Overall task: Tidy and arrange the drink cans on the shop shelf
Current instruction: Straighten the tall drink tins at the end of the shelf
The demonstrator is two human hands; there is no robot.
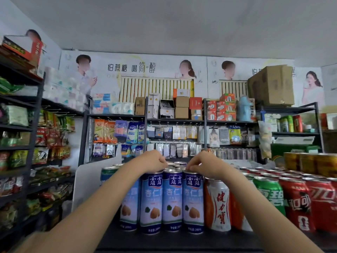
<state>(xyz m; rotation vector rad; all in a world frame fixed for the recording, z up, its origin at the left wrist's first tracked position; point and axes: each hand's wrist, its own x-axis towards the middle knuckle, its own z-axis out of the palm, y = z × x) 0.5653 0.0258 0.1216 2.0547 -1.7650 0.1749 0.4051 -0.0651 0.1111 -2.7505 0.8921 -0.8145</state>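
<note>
Several tall blue almond-drink cans (pixel 172 199) stand upright in a row at the front of the dark shelf (pixel 164 241), with more rows of the same can behind. My left hand (pixel 155 161) rests curled on the can tops at the left of the row. My right hand (pixel 200 164) pinches the rim of the rightmost front blue can (pixel 193 201). Right of them stand an orange-and-white can (pixel 218 203), a green soda can (pixel 269 194) and red cola cans (pixel 310 201). Whether my left hand grips a can is hidden by its fingers.
A white divider panel (pixel 87 181) stands left of the cans. Gold cans (pixel 310 163) are stacked at the back right. Snack shelves (pixel 27 143) line the left wall. Racks with hanging packets (pixel 164 136) and boxes fill the far wall.
</note>
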